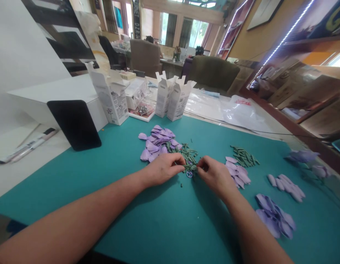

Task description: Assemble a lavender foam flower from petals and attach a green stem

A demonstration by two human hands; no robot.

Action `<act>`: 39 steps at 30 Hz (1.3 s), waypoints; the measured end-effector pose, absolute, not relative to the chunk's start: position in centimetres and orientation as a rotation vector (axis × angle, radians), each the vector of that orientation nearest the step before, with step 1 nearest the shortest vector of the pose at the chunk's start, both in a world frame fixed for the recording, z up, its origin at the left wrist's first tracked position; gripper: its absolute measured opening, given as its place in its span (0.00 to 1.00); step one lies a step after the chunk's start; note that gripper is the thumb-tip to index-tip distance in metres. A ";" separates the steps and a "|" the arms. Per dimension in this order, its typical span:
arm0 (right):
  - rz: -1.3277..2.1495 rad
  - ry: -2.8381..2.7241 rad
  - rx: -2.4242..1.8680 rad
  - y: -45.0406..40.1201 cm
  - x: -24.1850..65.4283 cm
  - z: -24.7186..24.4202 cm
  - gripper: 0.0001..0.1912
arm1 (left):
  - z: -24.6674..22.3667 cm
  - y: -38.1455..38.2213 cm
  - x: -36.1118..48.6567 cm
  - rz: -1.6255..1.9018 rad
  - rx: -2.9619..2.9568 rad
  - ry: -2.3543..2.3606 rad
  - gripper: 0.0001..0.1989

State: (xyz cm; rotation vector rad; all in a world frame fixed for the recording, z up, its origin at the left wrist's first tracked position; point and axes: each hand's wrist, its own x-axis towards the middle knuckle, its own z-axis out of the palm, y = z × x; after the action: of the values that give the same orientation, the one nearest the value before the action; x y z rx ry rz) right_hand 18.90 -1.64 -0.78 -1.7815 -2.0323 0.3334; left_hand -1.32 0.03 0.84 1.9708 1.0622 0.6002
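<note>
My left hand and my right hand meet at the middle of a teal mat, both pinching a small green foam flower part. Its details are partly hidden by my fingers. Just below lies a small round purple-and-white piece. Beyond my left hand is a heap of lilac foam petals, with loose green strips beside it. Near my right hand are more petals and a bundle of green stems. Further right lie pale petals, darker petals and assembled purple flowers.
White cartons stand behind the mat, beside a tray of bagged parts. A black panel leans at the left, near pens. A plastic sheet lies at the back. Chairs and seated people are further off.
</note>
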 end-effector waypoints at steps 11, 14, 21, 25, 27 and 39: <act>0.661 -1.810 -1.296 -2.6 18.3 0.1 0.07 | 0.6 0.2 -1.6 0.617 1.890 1.026 0.11; 0.572 -1.839 -1.308 -2.6 18.3 0.1 0.06 | 0.6 0.2 -1.6 0.616 1.877 1.021 0.11; 0.453 -1.983 -1.278 -2.7 18.0 0.4 0.07 | 0.6 0.1 -1.5 0.627 1.925 1.035 0.10; 0.360 -2.057 -1.275 -2.7 18.1 0.4 0.08 | 0.5 0.1 -1.5 0.656 2.001 1.024 0.09; 0.300 -2.101 -1.274 -2.8 18.1 0.3 0.09 | 0.5 0.0 -1.5 0.671 2.062 1.010 0.09; 0.121 -2.202 -1.288 -3.0 17.8 -0.2 0.10 | 0.5 -0.6 -1.5 0.664 2.264 1.047 0.09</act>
State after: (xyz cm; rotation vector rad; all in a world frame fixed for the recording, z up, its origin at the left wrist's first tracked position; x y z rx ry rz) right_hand 17.79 -3.04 -0.16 -1.2882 -2.2016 0.1206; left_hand -1.50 -0.57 0.47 2.2643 1.0469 0.6636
